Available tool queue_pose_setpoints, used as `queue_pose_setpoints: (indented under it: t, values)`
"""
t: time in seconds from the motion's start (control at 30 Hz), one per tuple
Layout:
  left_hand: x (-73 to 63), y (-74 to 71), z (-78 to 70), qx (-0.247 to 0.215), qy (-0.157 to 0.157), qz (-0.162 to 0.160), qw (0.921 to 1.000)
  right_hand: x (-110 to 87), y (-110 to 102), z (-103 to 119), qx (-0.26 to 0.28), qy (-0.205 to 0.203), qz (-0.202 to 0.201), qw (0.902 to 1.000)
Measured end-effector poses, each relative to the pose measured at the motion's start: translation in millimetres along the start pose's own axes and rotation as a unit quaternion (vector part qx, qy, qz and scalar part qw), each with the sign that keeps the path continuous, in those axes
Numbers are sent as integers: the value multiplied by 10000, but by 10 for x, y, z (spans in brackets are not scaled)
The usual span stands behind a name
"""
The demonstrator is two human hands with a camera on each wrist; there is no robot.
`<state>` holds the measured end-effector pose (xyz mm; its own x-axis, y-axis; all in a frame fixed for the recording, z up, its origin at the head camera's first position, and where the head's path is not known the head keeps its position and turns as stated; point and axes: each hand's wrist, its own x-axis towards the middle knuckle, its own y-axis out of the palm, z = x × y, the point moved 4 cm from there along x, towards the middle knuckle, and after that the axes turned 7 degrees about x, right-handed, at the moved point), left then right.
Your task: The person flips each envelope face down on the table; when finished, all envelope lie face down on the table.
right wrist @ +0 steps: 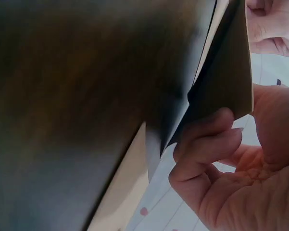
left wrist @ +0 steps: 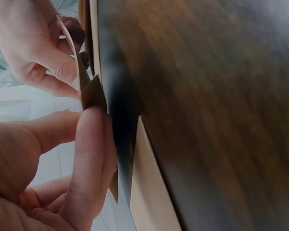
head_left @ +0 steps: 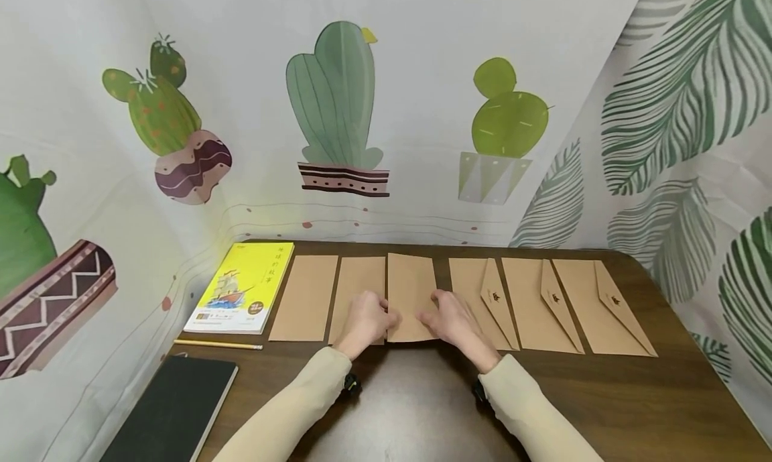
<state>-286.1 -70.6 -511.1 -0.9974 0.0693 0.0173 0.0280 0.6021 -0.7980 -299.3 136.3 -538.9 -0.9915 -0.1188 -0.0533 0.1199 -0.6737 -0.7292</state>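
Observation:
Both hands hold one brown kraft-paper envelope (head_left: 411,287), plain side up, in the middle of the row. My left hand (head_left: 366,320) pinches its left edge between thumb and fingers. At the opposite edge, my right hand (head_left: 452,316) grips it with curled fingers. The right wrist view shows the envelope's underside (right wrist: 226,77) tilted up from the table. To the left lie two plain-side-up envelopes, the nearer envelope (head_left: 360,281) partly under my left hand. On the right, an envelope with a pointed flap (head_left: 473,281) lies partly behind my right hand.
Two more flap-side-up envelopes (head_left: 531,301) lie farther right on the dark wooden table (head_left: 398,408). At left are a yellow book (head_left: 247,274), a pencil (head_left: 217,344) and a black notebook (head_left: 175,408). A cactus-print cloth (head_left: 422,113) hangs behind the table.

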Motion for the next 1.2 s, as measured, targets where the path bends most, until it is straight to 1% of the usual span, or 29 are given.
queue_pose_setpoints:
  t: [0.03,0.13,0.2,0.23,0.3,0.37,0.5,0.57,0.6,0.67,0.7,0.73,0.77,0.8,0.87,0.9,0.93,0.97,1.0,1.03,1.1,1.13,1.17,1.2]
  values:
    - [9,22,-7,28,8,75,10000,16,-1,-11,-42,39,51,10000]
    - [-43,-25,-135,-34,-43,329,9994,39,-12,-14,-201,161,262,9993]
    - [3,72,-82,114,58,302,9995,60,-7,-25,-341,221,348,9986]
    - [-3,60,-103,134,70,315,9994,71,0,-26,-417,215,379,9982]
    - [45,141,-48,378,224,245,9987,94,20,-26,-593,168,358,9975]
    - [104,228,15,627,376,215,9971,125,48,-43,-761,132,287,9966]
    - [173,333,77,1002,734,153,9921,137,77,-60,-1111,-43,136,9937]
    - [204,378,109,1139,876,71,9896,91,35,2,-1293,-136,-4,9915]
    - [211,399,125,1198,943,16,9883,41,-13,70,-1327,-148,-29,9910]
    - [195,406,126,1182,928,-33,9886,-60,-112,192,-1280,-130,-105,9916]
    - [131,343,55,1116,894,-17,9897,-123,-191,257,-1209,-122,-187,9924]
    - [109,338,50,1042,869,-21,9907,-193,-285,322,-1062,-57,-202,9941]
    - [47,278,-11,900,850,13,9923,-227,-350,328,-1005,-35,-276,9945]
    - [18,270,-17,826,911,-57,9924,-280,-448,359,-942,26,-312,9951]
    - [-91,143,-133,552,938,-65,9940,-312,-592,279,-859,125,-443,9952]
    - [-110,129,-144,544,1053,-158,9928,-329,-680,238,-889,216,-492,9946]
    - [-100,145,-118,485,1131,-230,9921,-326,-744,174,-928,328,-506,9939]
    - [-132,107,-152,435,1191,-272,9915,-323,-802,115,-1014,387,-535,9927]
    - [-106,157,-103,503,1236,-337,9905,-323,-850,49,-1064,491,-515,9918]
    - [-123,144,-119,495,1197,-297,9911,-323,-891,-18,-1130,594,-465,9907]
    - [-88,236,-48,615,1261,-345,9895,-318,-950,-128,-1305,705,-386,9882]
    - [-101,233,-64,580,1233,-297,9902,-316,-971,-169,-1370,714,-345,9874]
    - [-86,270,-38,632,1267,-307,9895,-314,-982,-204,-1427,729,-293,9866]
    - [-90,277,-40,633,1279,-306,9893,-313,-989,-233,-1463,755,-244,9860]
